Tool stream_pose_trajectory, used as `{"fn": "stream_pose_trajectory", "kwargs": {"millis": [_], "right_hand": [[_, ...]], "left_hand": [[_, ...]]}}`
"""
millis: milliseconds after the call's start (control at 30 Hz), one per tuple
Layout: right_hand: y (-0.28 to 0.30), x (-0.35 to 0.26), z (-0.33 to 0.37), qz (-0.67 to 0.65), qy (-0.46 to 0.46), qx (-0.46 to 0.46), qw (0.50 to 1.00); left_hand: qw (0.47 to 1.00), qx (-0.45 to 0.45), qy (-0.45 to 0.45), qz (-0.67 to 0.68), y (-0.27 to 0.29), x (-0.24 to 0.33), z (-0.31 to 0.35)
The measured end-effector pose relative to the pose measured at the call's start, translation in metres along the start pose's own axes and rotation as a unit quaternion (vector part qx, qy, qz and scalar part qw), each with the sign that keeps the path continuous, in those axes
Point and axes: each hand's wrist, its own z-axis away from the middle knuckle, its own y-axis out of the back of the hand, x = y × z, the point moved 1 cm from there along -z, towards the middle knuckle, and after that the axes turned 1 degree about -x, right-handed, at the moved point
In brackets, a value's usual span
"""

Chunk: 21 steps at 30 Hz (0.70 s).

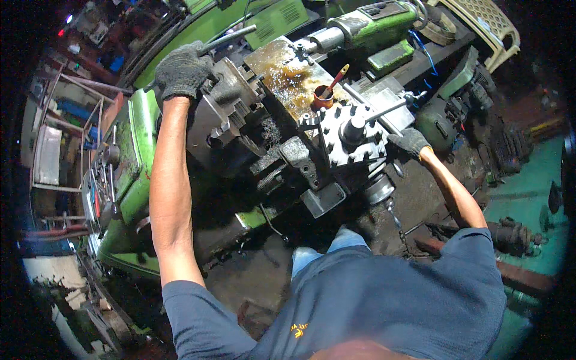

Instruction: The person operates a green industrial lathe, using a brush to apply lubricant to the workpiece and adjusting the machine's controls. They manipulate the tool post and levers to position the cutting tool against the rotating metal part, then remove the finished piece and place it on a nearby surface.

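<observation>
My left hand (183,72), in a dark grey knitted glove, is closed around a metal bar (231,38) above the lathe chuck (231,90). The bar's free end points away to the right. At the right side of the tool post (355,135), my right hand (411,143), gloved alike, is closed at the near end of a second straight metal bar (366,103). That bar slants across the tool post, passing near its clamping lever (389,110). The palms and some fingers of both hands are hidden.
A red-brown cup (323,103) with a brush (339,76) stands on the oily plate (285,72) behind the tool post. The green tailstock (378,30) sits far right. Metal chips (271,129) lie beside the chuck. Levers and tools (108,171) rest on the green headstock at left.
</observation>
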Motion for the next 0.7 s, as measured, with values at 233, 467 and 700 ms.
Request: {"fn": "stream_pose_trajectory", "kwargs": {"millis": [233,467,700], "right_hand": [[0.011,-0.023,0.027,0.077,-0.014,0.094,0.992],[0.084,-0.039,0.003,0.099,0.099,0.236,0.962],[0.175,-0.175,-0.062,-0.035,0.352,0.214,0.910]], "left_hand": [[0.981,0.066,-0.116,0.142,0.016,0.007,0.015],[0.990,-0.108,-0.071,-0.061,0.004,0.004,-0.022],[0.968,0.019,-0.250,0.015,-0.005,-0.049,-0.003]]}}
